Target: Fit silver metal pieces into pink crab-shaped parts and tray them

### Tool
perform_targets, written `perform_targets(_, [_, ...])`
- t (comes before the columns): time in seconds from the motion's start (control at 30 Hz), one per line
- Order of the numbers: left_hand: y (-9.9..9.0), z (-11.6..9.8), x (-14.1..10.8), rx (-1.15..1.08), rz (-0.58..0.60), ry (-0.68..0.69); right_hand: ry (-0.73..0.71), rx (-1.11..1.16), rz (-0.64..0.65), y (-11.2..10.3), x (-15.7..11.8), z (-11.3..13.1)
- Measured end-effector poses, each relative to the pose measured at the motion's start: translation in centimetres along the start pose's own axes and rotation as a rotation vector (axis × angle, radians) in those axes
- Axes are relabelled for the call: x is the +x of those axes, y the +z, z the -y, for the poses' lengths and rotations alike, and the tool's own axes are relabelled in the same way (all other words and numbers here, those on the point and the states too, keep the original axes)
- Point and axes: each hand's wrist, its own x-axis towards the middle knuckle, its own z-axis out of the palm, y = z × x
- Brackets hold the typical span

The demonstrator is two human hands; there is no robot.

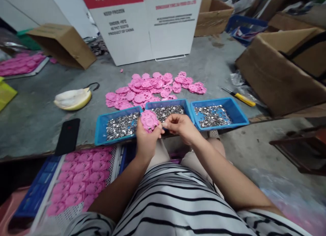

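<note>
A grey table is extended across the workspace. At its far side, a white carton, marked "KEEP FROZEN" below a red band, is placed upright. An open brown carton is positioned at the right. Below the table edge, at the left, rows of pink pieces are carried in a white perforated tray.

Three blue bins are arranged side by side along the near edge: a left bin, a middle bin and a right bin. Directly behind them, a loose heap of pink pieces is spread.

The left hand is closed around a single pink piece, which is held in front of the left and middle bins. The right hand is set beside it, with thumb and forefinger narrowed; whether a small part is pinched between them cannot be told.

At the left, a yellow rind is laid hollow side up, and a black phone is placed near the edge. A yellow-handled screwdriver is located behind the right bin. The held pink piece is faced upward. Small shiny metal parts are contained in all three bins.
</note>
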Motion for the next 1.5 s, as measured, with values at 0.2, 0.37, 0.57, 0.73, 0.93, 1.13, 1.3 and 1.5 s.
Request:
perform_targets(0.2, [0.0,-0.9,-0.3,-0.270,0.233,-0.122,-0.280,-0.206,-0.099,-0.2,-0.2,0.9])
perform_targets(0.37, [0.2,-1.7,-0.8,-0.279,0.282,-0.117,-0.319,-0.343,-0.062,0.1,-0.4,1.3])
perform_targets(0.57, [0.3,-1.5,-0.9,-0.336,0.291,-0.111,-0.331,-0.360,-0.060,0.4,-0.7,1.3])
perform_targets(0.73, [0.7,-0.9,-1.1,-0.315,0.233,0.047,-0.338,-0.206,-0.206,1.2,-0.9,0.4])
perform_targets(0.93, [0.9,-0.2,-1.4,-0.279,0.194,0.095,-0.298,-0.070,-0.184,2.3,-0.9,-0.2])
perform_targets(1.13, [0.5,0.8,-1.3,-0.313,0.209,0.118,-0.303,-0.045,-0.186,2.6,-0.8,0.0])
perform_targets(1.3, [0.8,0.6,-1.4,-0.275,0.182,0.074,-0.313,-0.041,-0.197,2.7,-0.7,-0.2])
perform_targets(1.5, [0.9,0.8,-1.5,-0.244,0.155,0.007,-0.376,-0.055,-0.235,3.2,-0.7,-0.8])
